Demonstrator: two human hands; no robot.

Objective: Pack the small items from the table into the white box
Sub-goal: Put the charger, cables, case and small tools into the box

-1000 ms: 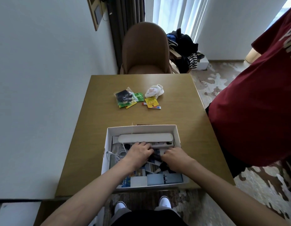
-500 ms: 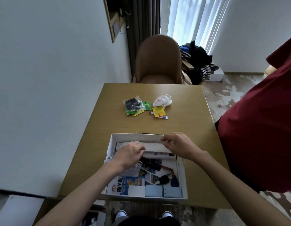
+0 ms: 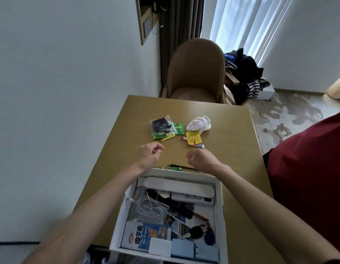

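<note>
Hands hover above the bench at frame centre: our left hand (image 3: 150, 155) and right hand (image 3: 202, 160) are both loosely curled, half open, holding nothing we can make out. Below them the white box (image 3: 219, 206) sits at the near edge, already crowded with cables, keys and packets. What remains lies above centre: a clear bag of dark items (image 3: 161, 127) over green sachets (image 3: 178, 129), a soft white pouch (image 3: 198, 125), a yellow sachet (image 3: 193, 137) and a small tube (image 3: 197, 145). We judge these light and limp; the bag is probably slippery, so we would pinch its bunched top and lift the sachets by an edge.
</note>
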